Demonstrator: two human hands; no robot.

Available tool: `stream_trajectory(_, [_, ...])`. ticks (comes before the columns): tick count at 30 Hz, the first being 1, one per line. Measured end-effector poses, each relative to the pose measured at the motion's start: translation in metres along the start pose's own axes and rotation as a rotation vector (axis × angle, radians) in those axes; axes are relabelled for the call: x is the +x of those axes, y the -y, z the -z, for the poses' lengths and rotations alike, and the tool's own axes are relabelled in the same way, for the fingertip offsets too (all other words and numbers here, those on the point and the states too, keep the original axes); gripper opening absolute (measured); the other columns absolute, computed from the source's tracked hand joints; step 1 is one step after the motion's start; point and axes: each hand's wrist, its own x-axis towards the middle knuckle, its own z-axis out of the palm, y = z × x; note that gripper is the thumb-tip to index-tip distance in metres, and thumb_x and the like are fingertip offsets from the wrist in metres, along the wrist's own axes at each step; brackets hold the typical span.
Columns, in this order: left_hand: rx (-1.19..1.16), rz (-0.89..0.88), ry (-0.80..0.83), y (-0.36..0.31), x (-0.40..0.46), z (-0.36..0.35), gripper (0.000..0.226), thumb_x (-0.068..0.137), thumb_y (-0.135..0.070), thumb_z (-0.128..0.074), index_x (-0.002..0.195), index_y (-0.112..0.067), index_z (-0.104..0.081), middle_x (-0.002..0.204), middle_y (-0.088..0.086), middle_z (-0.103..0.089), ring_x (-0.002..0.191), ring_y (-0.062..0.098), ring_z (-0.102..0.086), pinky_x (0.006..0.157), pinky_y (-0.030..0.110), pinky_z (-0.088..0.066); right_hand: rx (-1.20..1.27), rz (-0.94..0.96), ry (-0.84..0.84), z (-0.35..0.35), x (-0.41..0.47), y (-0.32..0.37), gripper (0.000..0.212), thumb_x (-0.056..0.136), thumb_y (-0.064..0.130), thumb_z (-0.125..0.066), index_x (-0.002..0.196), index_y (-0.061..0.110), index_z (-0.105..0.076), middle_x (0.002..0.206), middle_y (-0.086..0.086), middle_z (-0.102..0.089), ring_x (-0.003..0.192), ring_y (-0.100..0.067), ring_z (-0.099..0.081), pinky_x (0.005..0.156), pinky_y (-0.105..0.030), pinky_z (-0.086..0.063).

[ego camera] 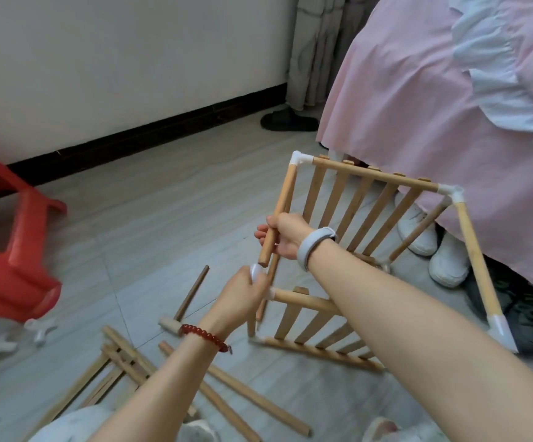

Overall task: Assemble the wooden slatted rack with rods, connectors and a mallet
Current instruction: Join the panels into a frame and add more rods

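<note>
The part-built rack [370,199] stands on the floor: an upper slatted panel tilted up, with white corner connectors, and a lower slatted panel [316,327] beneath it. My right hand [285,234] grips a wooden rod [279,208] that hangs from the upper left connector [298,159], its free end pointing down. Just below that end, my left hand [242,298] holds a white connector [255,271] on the lower panel's corner. The wooden mallet [185,304] lies on the floor to the left of my left hand.
Loose rods [226,393] and another slatted panel [112,368] lie on the floor near me. White connectors [19,339] sit beside a tipped red plastic stool [13,250]. A pink-covered bed [434,122] with shoes [446,260] under it borders the right.
</note>
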Motion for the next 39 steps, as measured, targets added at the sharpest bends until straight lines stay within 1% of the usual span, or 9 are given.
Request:
stream_trajectory(5, [-0.066, 0.000, -0.002, -0.002, 0.005, -0.009, 0.022, 0.097, -0.021, -0.038, 0.076, -0.015, -0.038, 0.071, -0.003, -0.041, 0.058, 0.010, -0.036, 0.052, 0.024, -0.029, 0.025, -0.033, 0.031, -0.001, 0.001, -0.004, 0.010, 0.101, 0.008, -0.035, 0.100, 0.001, -0.042, 0.078, -0.010, -0.047, 0.067, -0.023, -0.061, 0.064, -0.030, -0.052])
stream_trajectory(10, [-0.094, -0.003, 0.023, -0.004, 0.007, -0.020, 0.017, 0.097, -0.022, -0.039, 0.084, -0.012, -0.042, 0.070, -0.002, -0.042, 0.057, 0.010, -0.037, 0.053, 0.026, -0.031, 0.093, -0.067, 0.019, 0.002, 0.001, 0.001, 0.021, 0.102, 0.008, -0.033, 0.082, 0.004, -0.041, 0.063, -0.012, -0.050, 0.067, -0.023, -0.059, 0.065, -0.030, -0.052])
stream_trajectory(14, [-0.094, -0.004, 0.005, -0.004, 0.011, -0.020, 0.019, 0.097, -0.023, -0.039, 0.082, -0.013, -0.042, 0.069, -0.002, -0.043, 0.056, 0.010, -0.037, 0.051, 0.024, -0.031, 0.092, -0.055, 0.022, 0.000, 0.003, -0.001, 0.021, 0.102, 0.008, -0.031, 0.082, 0.006, -0.040, 0.068, -0.008, -0.044, 0.067, -0.018, -0.058, 0.061, -0.025, -0.050])
stream_trajectory(22, [-0.085, -0.057, -0.042, -0.003, 0.009, -0.025, 0.029, 0.101, -0.031, -0.035, 0.075, -0.017, -0.039, 0.070, -0.005, -0.042, 0.057, 0.007, -0.037, 0.051, 0.021, -0.031, 0.182, -0.103, 0.227, 0.015, 0.001, -0.014, 0.027, 0.101, 0.005, -0.030, 0.076, 0.011, -0.037, 0.064, -0.004, -0.036, 0.060, -0.014, -0.038, 0.061, -0.025, -0.035])
stream_trajectory(28, [-0.114, -0.043, -0.009, -0.005, 0.011, -0.024, 0.030, 0.100, -0.035, -0.035, 0.077, -0.016, -0.041, 0.071, -0.004, -0.042, 0.060, 0.007, -0.037, 0.054, 0.020, -0.032, -0.210, -0.094, 0.302, 0.031, 0.006, -0.002, 0.019, 0.101, 0.016, -0.037, 0.083, 0.014, -0.044, 0.069, -0.001, -0.055, 0.075, -0.018, -0.056, 0.074, -0.030, -0.045])
stream_trajectory(31, [-0.168, 0.019, 0.010, -0.010, 0.021, -0.021, 0.024, 0.098, -0.032, -0.042, 0.090, -0.011, -0.050, 0.083, 0.002, -0.054, 0.070, 0.010, -0.046, 0.060, 0.023, -0.037, -0.106, -0.091, 0.280, 0.033, 0.016, 0.012, 0.006, 0.098, 0.011, -0.045, 0.098, 0.008, -0.050, 0.083, -0.006, -0.062, 0.084, -0.022, -0.062, 0.076, -0.036, -0.049])
stream_trajectory(33, [-0.198, 0.082, -0.016, -0.016, 0.029, -0.023, 0.023, 0.096, -0.030, -0.045, 0.096, -0.009, -0.052, 0.093, 0.007, -0.061, 0.080, 0.016, -0.053, 0.069, 0.029, -0.042, 0.161, -0.085, 0.227, 0.030, 0.027, 0.022, 0.013, 0.097, 0.014, -0.047, 0.100, 0.001, -0.051, 0.086, -0.011, -0.057, 0.080, -0.023, -0.060, 0.072, -0.035, -0.051])
stream_trajectory(35, [-0.197, 0.117, -0.090, -0.023, 0.036, -0.026, 0.032, 0.097, -0.037, -0.040, 0.094, -0.008, -0.053, 0.089, 0.008, -0.059, 0.082, 0.021, -0.054, 0.074, 0.033, -0.044, 0.328, -0.085, 0.155, 0.025, 0.039, 0.028, 0.022, 0.098, 0.025, -0.048, 0.088, 0.006, -0.048, 0.073, -0.007, -0.050, 0.064, -0.018, -0.053, 0.058, -0.030, -0.049])
stream_trajectory(39, [-0.254, 0.101, -0.319, -0.030, 0.040, -0.039, 0.055, 0.100, -0.048, -0.018, 0.079, -0.012, -0.054, 0.078, 0.007, -0.058, 0.079, 0.028, -0.058, 0.075, 0.040, -0.050, 0.264, -0.033, 0.050, 0.012, 0.055, 0.030, 0.036, 0.099, 0.041, -0.041, 0.074, 0.015, -0.038, 0.045, 0.005, -0.029, 0.033, -0.007, -0.027, 0.036, -0.015, -0.028])
